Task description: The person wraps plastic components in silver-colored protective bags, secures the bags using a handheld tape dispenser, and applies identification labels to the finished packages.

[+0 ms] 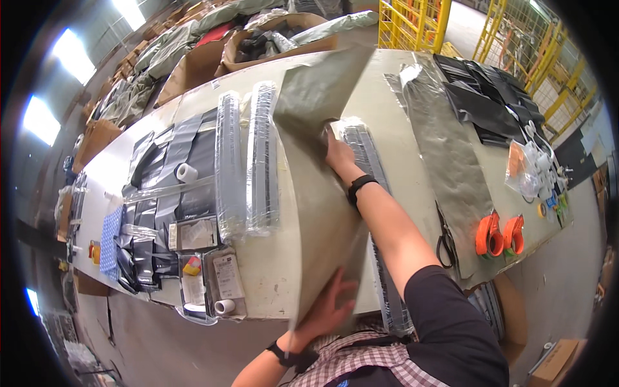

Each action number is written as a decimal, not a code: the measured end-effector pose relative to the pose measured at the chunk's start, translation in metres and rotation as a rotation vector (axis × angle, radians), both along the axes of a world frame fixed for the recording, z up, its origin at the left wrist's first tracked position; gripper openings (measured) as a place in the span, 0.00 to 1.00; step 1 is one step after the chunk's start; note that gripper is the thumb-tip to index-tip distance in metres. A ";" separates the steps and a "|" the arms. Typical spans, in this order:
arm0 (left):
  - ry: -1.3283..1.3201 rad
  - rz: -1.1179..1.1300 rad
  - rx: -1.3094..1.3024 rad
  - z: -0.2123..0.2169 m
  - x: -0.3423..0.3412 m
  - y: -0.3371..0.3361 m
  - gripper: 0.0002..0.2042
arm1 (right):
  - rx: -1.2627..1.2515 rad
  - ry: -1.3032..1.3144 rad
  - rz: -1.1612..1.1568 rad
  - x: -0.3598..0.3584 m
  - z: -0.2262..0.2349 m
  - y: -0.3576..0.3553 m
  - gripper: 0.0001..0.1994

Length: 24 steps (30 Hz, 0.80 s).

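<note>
While the grey-green sheet (325,213) runs lengthwise across the table (271,284), blurred near its lower end, the R hand (340,153) has it approx. midway up its R edge. R fingers look closed on that edge, w/ dark creases in the sheet by them; the fingertips are hidden, so exact finger placement isn't clear. Most of the sheet lies L of the R grip, w/ its far end rising past the hand toward the table's back edge.

L hand (329,303) is at the sheet's near end, fingers spread & blurred; can't tell if it's pinching the sheet or just lying against it.

Just R of the sheet, partly covered: a long wrapped pack (366,151). Two more wrapped packs (262,158) lie to the L. Farther R: a flat grey-green length (448,155), black scissors (444,249) & two orange tape dispensers (489,235).
</note>
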<state>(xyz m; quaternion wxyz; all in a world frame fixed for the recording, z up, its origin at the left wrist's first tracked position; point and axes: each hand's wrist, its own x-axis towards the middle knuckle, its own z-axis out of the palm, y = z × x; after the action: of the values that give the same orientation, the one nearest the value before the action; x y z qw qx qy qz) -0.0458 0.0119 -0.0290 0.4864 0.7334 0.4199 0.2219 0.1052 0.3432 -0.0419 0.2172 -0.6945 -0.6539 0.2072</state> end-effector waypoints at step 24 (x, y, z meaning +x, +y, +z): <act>0.999 -0.420 0.671 0.022 -0.052 0.152 0.37 | -0.259 -0.083 -0.027 0.102 -0.011 -0.276 0.62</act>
<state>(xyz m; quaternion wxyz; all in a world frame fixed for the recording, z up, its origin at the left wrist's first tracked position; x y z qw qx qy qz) -0.0980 0.1643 -0.0068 0.0091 0.9275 0.3512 -0.1274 0.2075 0.0670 -0.0528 0.1012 -0.7335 -0.6207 0.2578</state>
